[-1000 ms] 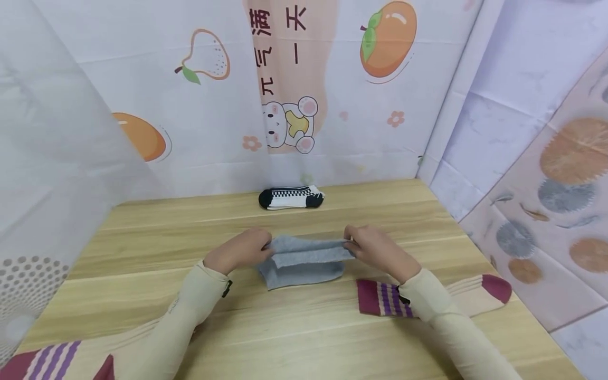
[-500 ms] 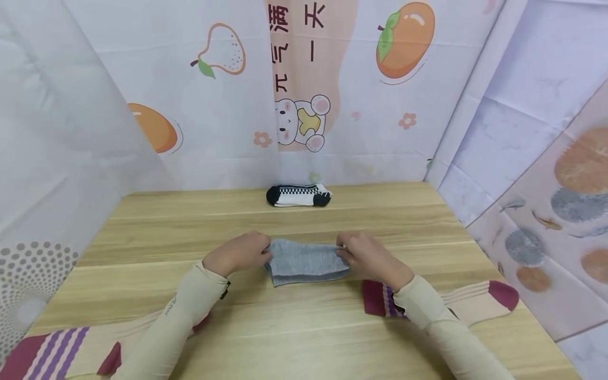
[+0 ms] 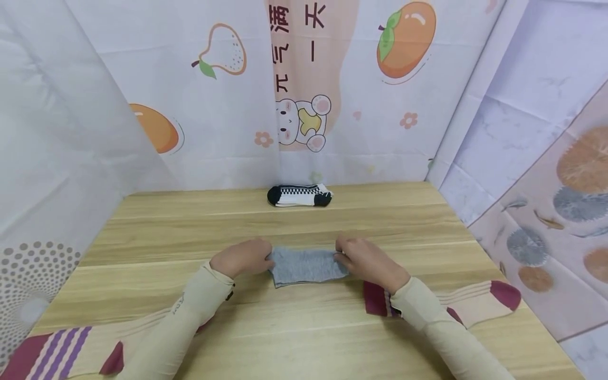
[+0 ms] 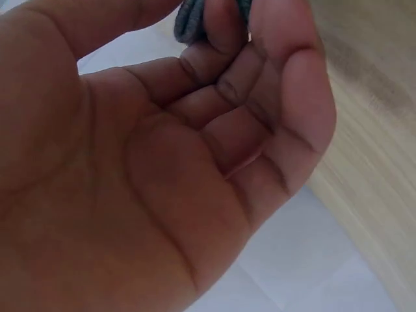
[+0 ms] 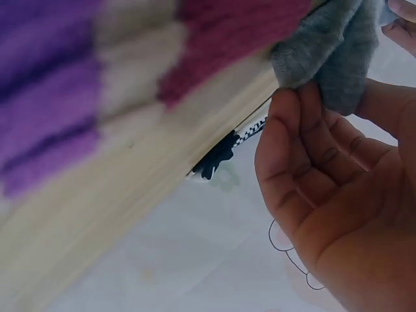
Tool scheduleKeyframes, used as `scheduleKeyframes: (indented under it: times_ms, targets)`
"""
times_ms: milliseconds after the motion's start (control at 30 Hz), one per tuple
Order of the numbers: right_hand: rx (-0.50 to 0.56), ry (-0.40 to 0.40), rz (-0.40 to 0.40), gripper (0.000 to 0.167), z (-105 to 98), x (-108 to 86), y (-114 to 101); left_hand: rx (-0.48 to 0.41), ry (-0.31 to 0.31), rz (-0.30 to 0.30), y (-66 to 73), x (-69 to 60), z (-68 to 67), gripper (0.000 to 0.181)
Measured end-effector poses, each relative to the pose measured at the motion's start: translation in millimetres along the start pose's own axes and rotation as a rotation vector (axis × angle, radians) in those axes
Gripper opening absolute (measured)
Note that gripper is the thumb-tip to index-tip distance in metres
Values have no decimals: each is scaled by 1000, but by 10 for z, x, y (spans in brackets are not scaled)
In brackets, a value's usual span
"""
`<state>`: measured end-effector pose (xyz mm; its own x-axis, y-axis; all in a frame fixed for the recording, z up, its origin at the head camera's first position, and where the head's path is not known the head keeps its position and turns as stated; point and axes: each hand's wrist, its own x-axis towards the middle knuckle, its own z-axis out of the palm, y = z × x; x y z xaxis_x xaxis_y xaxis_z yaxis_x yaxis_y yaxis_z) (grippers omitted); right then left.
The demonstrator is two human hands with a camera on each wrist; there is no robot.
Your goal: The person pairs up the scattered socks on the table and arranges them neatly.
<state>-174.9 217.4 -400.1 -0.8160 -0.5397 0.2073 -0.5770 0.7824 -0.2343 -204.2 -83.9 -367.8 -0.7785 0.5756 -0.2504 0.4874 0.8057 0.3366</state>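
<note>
A folded grey cloth item, apparently a sock (image 3: 307, 266), lies across the middle of the wooden table. My left hand (image 3: 244, 257) pinches its left end; in the left wrist view only a bit of the grey fabric (image 4: 190, 21) shows at the fingertips of the curled left hand (image 4: 175, 156). At the other end my right hand (image 3: 368, 259) pinches the fabric. Seen from the right wrist, two grey layers (image 5: 344, 62) stand between thumb and fingers of the right hand (image 5: 344, 188).
Folded black-and-white socks (image 3: 299, 196) lie at the table's back edge. A cream, maroon and purple sock (image 3: 475, 303) is partly under my right forearm, a similar one (image 3: 102, 345) under the left. Printed curtains stand behind the table (image 3: 304, 338).
The grey fabric's raised upper layer has come down over the lower one, so they now nearly line up. Both hands have kept their grip, and the view has shifted slightly.
</note>
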Motion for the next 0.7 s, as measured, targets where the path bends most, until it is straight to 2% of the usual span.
scheduleKeyframes:
  times_ms: [67, 133, 200, 267, 367, 433, 500, 600, 700]
  targets:
    - [-27, 24, 2, 13, -8, -4, -21, 42, 45, -6, 13, -11, 8, 24]
    - [-61, 73, -16, 13, -24, -6, -56, 97, 123, 5, 51, -27, 9, 18]
    - [-96, 127, -57, 12, -45, -5, -107, 164, 213, 43, 119, -43, 6, 13]
    - [-122, 153, -109, 10, -61, -2, -175, 197, 259, 98, 220, -50, 8, 14]
    - [-114, 107, -160, 13, -66, 0, -288, 175, 242, 199, 378, -45, 47, 18]
    - [-83, 40, -162, 19, -48, -3, -355, 133, 212, 263, 462, -34, 98, 19]
    - [-58, -30, -155, 21, -18, -12, -403, 132, 208, 313, 508, -24, 169, 16]
    - [-69, -97, -160, 18, 40, -32, -440, 163, 231, 341, 526, -10, 277, 9]
    - [-105, -110, -175, 12, 86, -53, -446, 208, 263, 330, 524, -8, 355, 5]
